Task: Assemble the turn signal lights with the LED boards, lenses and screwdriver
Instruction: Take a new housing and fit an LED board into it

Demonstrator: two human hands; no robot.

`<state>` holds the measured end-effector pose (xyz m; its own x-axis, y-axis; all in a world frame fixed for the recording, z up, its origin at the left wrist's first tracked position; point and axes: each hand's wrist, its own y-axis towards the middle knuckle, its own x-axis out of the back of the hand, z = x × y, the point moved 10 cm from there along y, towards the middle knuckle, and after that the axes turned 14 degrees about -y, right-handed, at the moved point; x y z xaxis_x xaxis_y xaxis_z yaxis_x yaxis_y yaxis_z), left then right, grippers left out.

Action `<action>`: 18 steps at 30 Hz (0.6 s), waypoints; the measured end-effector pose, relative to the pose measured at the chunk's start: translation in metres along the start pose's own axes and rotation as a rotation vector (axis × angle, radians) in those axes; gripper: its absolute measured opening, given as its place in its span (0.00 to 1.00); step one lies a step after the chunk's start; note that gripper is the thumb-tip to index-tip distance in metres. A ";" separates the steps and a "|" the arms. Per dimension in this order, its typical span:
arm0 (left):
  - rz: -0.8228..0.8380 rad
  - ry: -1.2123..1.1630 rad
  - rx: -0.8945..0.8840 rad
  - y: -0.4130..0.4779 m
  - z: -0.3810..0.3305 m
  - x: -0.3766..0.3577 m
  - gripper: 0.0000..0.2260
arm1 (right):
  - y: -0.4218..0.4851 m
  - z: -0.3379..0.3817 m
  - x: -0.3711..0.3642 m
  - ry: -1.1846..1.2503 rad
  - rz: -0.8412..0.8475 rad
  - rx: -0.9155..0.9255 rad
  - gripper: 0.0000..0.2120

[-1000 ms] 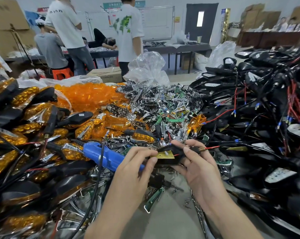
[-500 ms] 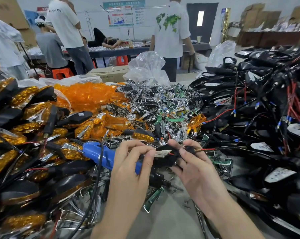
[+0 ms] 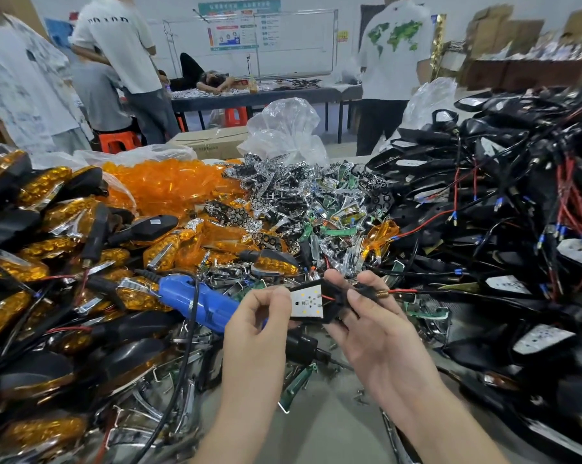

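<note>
The LED board (image 3: 305, 301) has tilted up, white face showing.

- We see a screwdriver (image 3: 196, 304) with a bright blue body and a black nose.
- Just right of the screwdriver, our LED board (image 3: 305, 301) is white with small yellow dots, and its housing (image 3: 335, 304) is black.
- Behind the screwdriver we find translucent orange lenses (image 3: 169, 185) and mirror-silver reflectors (image 3: 283, 195).
- Left of it, finished lights (image 3: 45, 185) pair amber with black.
- Far right of it, the wires (image 3: 566, 209) are red and tipped blue.
- Far behind it we note a white shirt (image 3: 395, 35) with a green world-map print.
</note>
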<state>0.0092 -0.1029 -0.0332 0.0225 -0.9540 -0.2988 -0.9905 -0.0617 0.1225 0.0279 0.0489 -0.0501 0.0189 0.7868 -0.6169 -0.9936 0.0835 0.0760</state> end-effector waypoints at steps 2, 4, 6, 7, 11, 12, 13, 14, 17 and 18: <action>-0.013 0.002 -0.034 -0.003 -0.003 -0.001 0.08 | 0.000 -0.002 0.001 0.021 -0.012 -0.014 0.11; -0.013 0.078 -0.120 -0.006 -0.011 -0.003 0.06 | 0.001 -0.003 0.002 0.033 -0.014 -0.027 0.12; 0.002 0.133 -0.190 -0.009 -0.018 -0.005 0.03 | 0.001 -0.005 0.001 0.038 -0.016 -0.038 0.11; 0.006 0.130 -0.206 -0.010 -0.019 -0.006 0.02 | 0.001 -0.005 0.001 0.044 -0.011 -0.041 0.10; 0.046 0.102 -0.168 -0.007 -0.013 -0.007 0.06 | 0.001 -0.004 0.004 0.063 0.005 -0.032 0.10; 0.069 0.089 -0.139 -0.005 -0.010 -0.009 0.08 | 0.002 -0.004 0.004 0.069 0.005 -0.030 0.10; 0.093 0.075 -0.105 -0.004 -0.007 -0.011 0.09 | 0.002 -0.004 0.005 0.074 0.003 -0.029 0.10; 0.122 0.058 -0.066 -0.004 -0.005 -0.013 0.10 | 0.003 -0.004 0.005 0.078 0.000 -0.030 0.10; 0.217 -0.072 0.074 -0.001 0.002 -0.019 0.10 | 0.003 -0.002 0.008 0.073 -0.009 -0.028 0.11; 0.236 -0.119 0.121 0.000 0.004 -0.019 0.11 | 0.003 -0.001 0.009 0.065 -0.013 -0.025 0.11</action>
<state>0.0085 -0.0835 -0.0315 -0.2196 -0.8964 -0.3850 -0.9756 0.2003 0.0902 0.0249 0.0557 -0.0564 0.0250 0.7447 -0.6669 -0.9958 0.0772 0.0488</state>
